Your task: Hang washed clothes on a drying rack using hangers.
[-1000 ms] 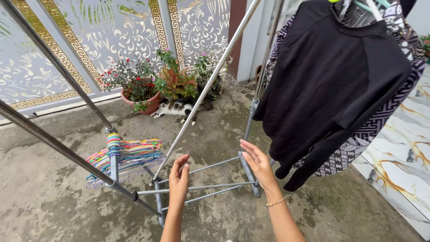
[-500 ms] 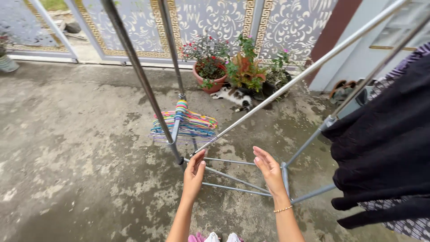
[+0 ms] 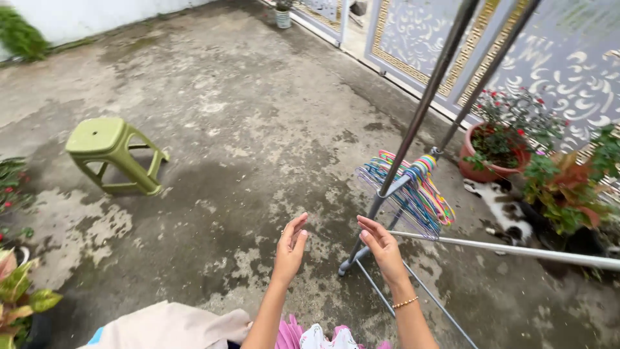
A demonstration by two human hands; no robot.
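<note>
My left hand (image 3: 290,249) and my right hand (image 3: 382,247) are raised in front of me, palms facing each other, fingers apart, holding nothing. Just beyond my right hand stands the grey metal frame of a clothes rack (image 3: 413,129). A bunch of multicoloured hangers (image 3: 413,190) hangs on the rack's lower bar. Pale and pink laundry (image 3: 187,326) lies at the bottom edge below my arms.
A green plastic stool (image 3: 113,154) stands on the stained concrete to the left. A clay pot with red flowers (image 3: 494,145) and leafy plants (image 3: 568,190) sit by an ornate gate (image 3: 562,58) at right. A cat (image 3: 500,207) lies beside them. More plants (image 3: 19,284) line the left edge.
My view has swung left, away from the hanging black garment, which is out of sight now. The stool and open yard came into view. Both hands stay raised and empty.
</note>
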